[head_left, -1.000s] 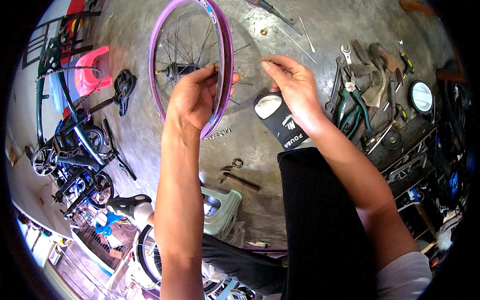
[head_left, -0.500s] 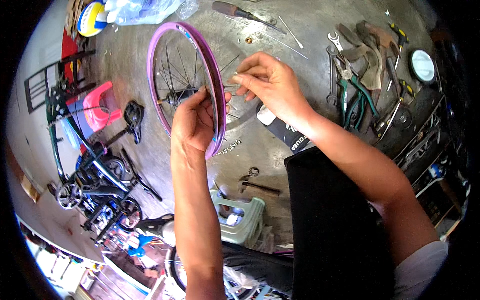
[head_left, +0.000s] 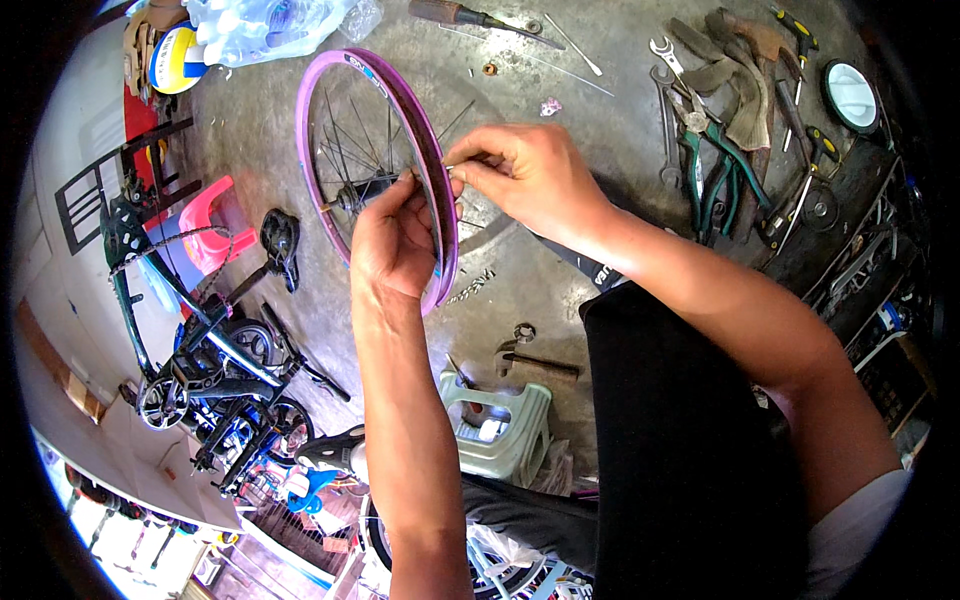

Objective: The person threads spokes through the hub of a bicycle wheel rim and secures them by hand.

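Observation:
My left hand (head_left: 398,235) is closed round the lower right of a purple bicycle wheel rim (head_left: 313,88), which stands tilted, with loose-looking black spokes (head_left: 365,140) inside it around the hub (head_left: 349,198). At the rim's right side my right hand (head_left: 530,185) pinches, thumb against fingers, something small that I cannot make out, close to my left fingertips. My dark-clad leg (head_left: 690,430) is raised under my right forearm, its shoe mostly hidden.
Wrenches (head_left: 668,125), pliers (head_left: 715,170) and hammers lie at the right on the concrete floor (head_left: 540,420). A screwdriver (head_left: 450,15) and thin rods lie above. A green stool (head_left: 520,440) stands below, a bicycle frame (head_left: 215,350) and pink stool (head_left: 215,210) at the left.
My right hand has moved left to the rim, beside my left fingers, where it now pinches. The wheel sits tilted a little further over, and the view has shifted, showing more above.

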### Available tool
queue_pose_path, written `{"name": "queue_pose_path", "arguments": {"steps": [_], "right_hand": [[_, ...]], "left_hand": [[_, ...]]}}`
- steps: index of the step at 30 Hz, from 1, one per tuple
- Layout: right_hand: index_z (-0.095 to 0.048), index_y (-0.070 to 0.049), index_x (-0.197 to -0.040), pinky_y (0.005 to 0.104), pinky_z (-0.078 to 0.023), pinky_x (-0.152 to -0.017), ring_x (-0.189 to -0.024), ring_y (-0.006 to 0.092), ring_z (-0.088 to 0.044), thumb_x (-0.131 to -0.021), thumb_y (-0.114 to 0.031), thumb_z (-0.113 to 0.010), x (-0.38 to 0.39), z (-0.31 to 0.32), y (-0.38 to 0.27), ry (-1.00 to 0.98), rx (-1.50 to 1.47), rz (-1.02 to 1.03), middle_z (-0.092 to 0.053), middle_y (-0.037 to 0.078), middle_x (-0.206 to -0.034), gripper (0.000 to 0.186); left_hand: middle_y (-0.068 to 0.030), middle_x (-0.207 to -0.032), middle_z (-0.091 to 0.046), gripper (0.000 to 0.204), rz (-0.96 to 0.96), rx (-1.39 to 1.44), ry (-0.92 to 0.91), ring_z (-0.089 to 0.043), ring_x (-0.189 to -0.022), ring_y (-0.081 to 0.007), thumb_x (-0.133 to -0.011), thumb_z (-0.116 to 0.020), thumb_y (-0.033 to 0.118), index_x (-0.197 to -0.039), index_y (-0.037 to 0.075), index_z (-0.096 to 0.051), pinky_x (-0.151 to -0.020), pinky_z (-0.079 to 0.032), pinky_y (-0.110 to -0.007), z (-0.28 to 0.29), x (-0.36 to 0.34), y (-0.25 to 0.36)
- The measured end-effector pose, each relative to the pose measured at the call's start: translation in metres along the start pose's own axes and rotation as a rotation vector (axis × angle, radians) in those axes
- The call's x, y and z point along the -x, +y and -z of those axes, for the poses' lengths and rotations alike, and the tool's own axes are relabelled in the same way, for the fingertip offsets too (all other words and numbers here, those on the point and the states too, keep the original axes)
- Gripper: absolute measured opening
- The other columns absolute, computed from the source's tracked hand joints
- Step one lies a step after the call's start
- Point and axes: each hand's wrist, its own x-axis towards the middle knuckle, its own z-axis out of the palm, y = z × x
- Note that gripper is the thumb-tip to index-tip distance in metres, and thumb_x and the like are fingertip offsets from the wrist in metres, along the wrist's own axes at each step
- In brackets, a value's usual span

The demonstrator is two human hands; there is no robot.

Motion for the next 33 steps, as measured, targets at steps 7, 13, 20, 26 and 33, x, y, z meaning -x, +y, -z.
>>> {"name": "queue_pose_path", "arguments": {"steps": [7,13,20,26,33], "right_hand": [[-0.076,-0.007,-0.092,0.0399,-0.054,-0.078,-0.089,0.0304,-0.068,-0.083,-0.013,-0.073,-0.001,-0.006,0.001,0.012,0.097,0.07,-0.067,0.01,-0.091,0.011],[-0.076,-0.007,-0.092,0.0393,-0.054,-0.079,-0.089,0.0291,-0.069,-0.083,-0.012,-0.073,0.0,-0.01,0.005,0.012,0.002,0.031,-0.068,0.009,-0.093,0.011],[-0.076,-0.007,-0.093,0.0366,-0.054,-0.078,-0.088,0.0275,-0.069,-0.083,-0.01,-0.073,0.0,-0.013,0.005,0.011,-0.06,-0.036,-0.069,0.009,-0.093,0.011],[-0.073,-0.004,-0.093,0.0385,-0.054,-0.073,-0.082,0.028,-0.069,-0.083,-0.012,-0.074,0.001,-0.013,0.004,0.023,0.03,0.004,-0.069,0.011,-0.09,0.012],[-0.07,-0.004,-0.09,0.0405,-0.054,-0.069,-0.077,0.0306,-0.069,-0.083,-0.014,-0.075,0.004,-0.013,0.004,0.049,0.065,0.045,-0.069,0.013,-0.085,0.014]], "left_hand": [[-0.0173,-0.103,-0.072,0.024,-0.002,0.026,-0.04,-0.071,-0.096,-0.0283,-0.105,-0.045,0.016,-0.112,-0.002,-0.059,-0.085,-0.06,-0.042,0.002,0.001,0.0],[-0.0168,-0.102,-0.072,0.024,-0.021,0.04,-0.056,-0.072,-0.095,-0.0281,-0.105,-0.045,0.016,-0.112,-0.002,-0.059,-0.085,-0.06,-0.042,0.001,0.002,-0.002],[-0.0171,-0.103,-0.071,0.024,-0.028,0.051,-0.039,-0.072,-0.095,-0.0281,-0.104,-0.045,0.016,-0.112,-0.002,-0.059,-0.085,-0.06,-0.043,0.001,0.002,-0.004],[-0.017,-0.105,-0.071,0.024,-0.038,0.075,-0.056,-0.072,-0.093,-0.027,-0.105,-0.045,0.016,-0.113,-0.002,-0.058,-0.086,-0.06,-0.043,0.003,0.0,-0.005],[-0.0157,-0.106,-0.071,0.025,-0.037,0.058,-0.028,-0.071,-0.093,-0.026,-0.105,-0.045,0.016,-0.115,-0.002,-0.059,-0.087,-0.059,-0.042,0.002,-0.001,-0.008]]}}
